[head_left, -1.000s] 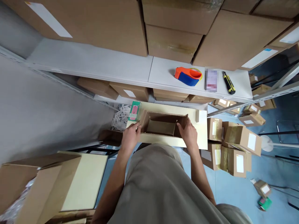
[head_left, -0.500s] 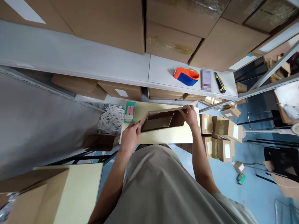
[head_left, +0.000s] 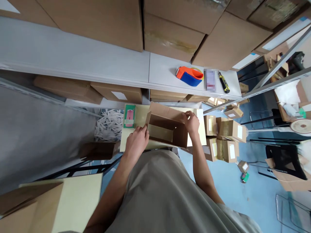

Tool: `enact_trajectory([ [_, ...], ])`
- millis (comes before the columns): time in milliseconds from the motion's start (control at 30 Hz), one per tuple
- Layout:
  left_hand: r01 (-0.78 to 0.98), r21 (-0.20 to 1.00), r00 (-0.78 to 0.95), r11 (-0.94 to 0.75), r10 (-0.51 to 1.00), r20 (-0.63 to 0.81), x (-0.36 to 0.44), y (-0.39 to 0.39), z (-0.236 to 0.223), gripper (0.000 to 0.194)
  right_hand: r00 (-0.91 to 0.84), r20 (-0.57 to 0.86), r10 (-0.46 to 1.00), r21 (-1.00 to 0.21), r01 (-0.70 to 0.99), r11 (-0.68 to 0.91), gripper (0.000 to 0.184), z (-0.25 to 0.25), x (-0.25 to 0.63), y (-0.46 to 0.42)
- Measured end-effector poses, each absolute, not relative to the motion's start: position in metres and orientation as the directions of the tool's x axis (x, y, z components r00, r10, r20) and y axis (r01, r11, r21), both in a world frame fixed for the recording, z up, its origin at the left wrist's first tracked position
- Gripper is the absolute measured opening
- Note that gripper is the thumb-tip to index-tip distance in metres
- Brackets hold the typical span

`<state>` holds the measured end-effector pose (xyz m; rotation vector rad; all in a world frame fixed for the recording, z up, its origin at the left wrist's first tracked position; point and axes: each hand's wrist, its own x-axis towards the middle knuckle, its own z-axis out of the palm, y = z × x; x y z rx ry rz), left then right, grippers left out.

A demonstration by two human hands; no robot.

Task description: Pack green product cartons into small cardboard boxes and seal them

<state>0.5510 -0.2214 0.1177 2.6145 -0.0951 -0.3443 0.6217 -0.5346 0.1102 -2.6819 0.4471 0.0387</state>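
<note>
A brown cardboard box (head_left: 167, 111) stands between my hands above a pale yellow tabletop (head_left: 199, 129), its top open and its inside showing. My left hand (head_left: 137, 140) grips its left edge with the fingers closed on the cardboard. At the right end, my right hand (head_left: 191, 123) pinches the far right corner. Just left of the box lies a green package with a pink item pictured or set in it (head_left: 129, 116). Part of the near wall drops toward my shirt.
On the grey shelf (head_left: 102, 61) ahead lie an orange and blue tape dispenser (head_left: 190, 76), a blurred-out card (head_left: 210, 80) and a yellow-black utility knife (head_left: 224, 83). Large cartons (head_left: 170, 37) stand behind them. White paper strips (head_left: 109, 125) fill a spot at left; taped boxes (head_left: 229, 127) are stacked at right.
The box has gone from a flattened, slanted shape to a squarer one, with a far flap now raised. Both hands shifted with it, and the whole view moved slightly.
</note>
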Motion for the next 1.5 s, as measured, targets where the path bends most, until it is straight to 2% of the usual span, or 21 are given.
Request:
enact_trajectory([
  [167,-0.025,0.467,0.958,-0.884,-0.155,-0.242,0.546,-0.229,0.122,0.046,0.930,-0.077,-0.360,-0.409,-0.358,-0.839,0.030,0.097,0.632,-0.525],
  [367,-0.036,0.685,0.953,-0.727,-0.230,-0.195,0.534,-0.224,0.115,0.049,0.953,0.016,-0.302,-0.492,-0.256,-0.832,0.034,0.079,0.627,-0.521],
  [467,-0.065,0.775,0.912,-0.629,-0.352,-0.209,0.531,-0.220,0.106,0.057,0.968,-0.021,-0.252,-0.525,-0.225,-0.821,0.039,0.082,0.616,-0.529],
  [567,-0.059,0.796,0.886,-0.603,-0.399,-0.237,0.532,-0.219,0.096,0.061,0.971,-0.099,-0.216,-0.602,-0.231,-0.764,0.050,0.089,0.600,-0.535],
  [667,0.010,0.746,0.906,-0.666,-0.309,-0.288,0.538,-0.225,0.088,0.068,0.964,-0.172,-0.203,-0.676,-0.265,-0.687,0.055,0.095,0.580,-0.538],
  [733,0.074,0.709,0.939,-0.701,-0.190,-0.286,0.543,-0.231,0.082,0.084,0.969,-0.169,-0.179,-0.688,-0.246,-0.682,0.051,0.096,0.564,-0.540],
  [833,0.123,0.705,0.989,-0.699,0.024,-0.149,0.548,-0.239,0.075,0.103,0.988,-0.095,-0.125,-0.632,-0.157,-0.759,0.040,0.088,0.541,-0.546],
  [900,0.104,0.711,0.994,-0.696,0.085,-0.062,0.552,-0.238,0.070,0.100,0.990,-0.086,-0.109,-0.625,-0.139,-0.768,0.036,0.076,0.526,-0.550],
  [1000,0.048,0.734,0.998,-0.677,0.005,-0.060,0.560,-0.226,0.059,0.072,0.980,-0.150,-0.130,-0.753,-0.198,-0.627,0.042,0.054,0.507,-0.549],
  [1033,0.049,0.761,0.997,-0.647,-0.017,-0.078,0.564,-0.221,0.053,0.061,0.972,-0.170,-0.160,-0.801,-0.231,-0.552,0.049,0.047,0.501,-0.548],
  [1100,0.093,0.835,0.993,-0.542,-0.011,-0.118,0.572,-0.211,0.040,0.052,0.940,-0.220,-0.262,-0.867,-0.312,-0.388,0.074,0.031,0.494,-0.543],
  [1167,0.180,0.900,0.983,-0.397,0.027,-0.184,0.580,-0.204,0.025,0.057,0.881,-0.328,-0.342,-0.883,-0.415,-0.221,0.104,0.018,0.491,-0.540],
  [1200,0.229,0.919,0.973,-0.320,0.036,-0.229,0.585,-0.202,0.017,0.063,0.853,-0.397,-0.338,-0.875,-0.463,-0.141,0.111,0.013,0.492,-0.539],
  [1267,0.336,0.927,0.941,-0.167,0.013,-0.339,0.592,-0.199,0.003,0.081,0.826,-0.508,-0.244,-0.852,-0.524,0.000,0.111,0.004,0.496,-0.539],
  [1333,0.465,0.885,0.882,-0.029,-0.070,-0.465,0.597,-0.198,-0.008,0.096,0.834,-0.544,-0.098,-0.838,-0.534,0.109,0.105,0.000,0.501,-0.543],
  [1400,0.588,0.806,0.799,0.069,-0.206,-0.565,0.598,-0.197,-0.016,0.099,0.842,-0.539,0.022,-0.825,-0.533,0.186,0.104,-0.002,0.504,-0.547],
  [1500,0.691,0.712,0.702,0.126,-0.352,-0.619,0.597,-0.195,-0.023,0.097,0.823,-0.554,0.124,-0.787,-0.567,0.244,0.108,-0.003,0.505,-0.552],
])
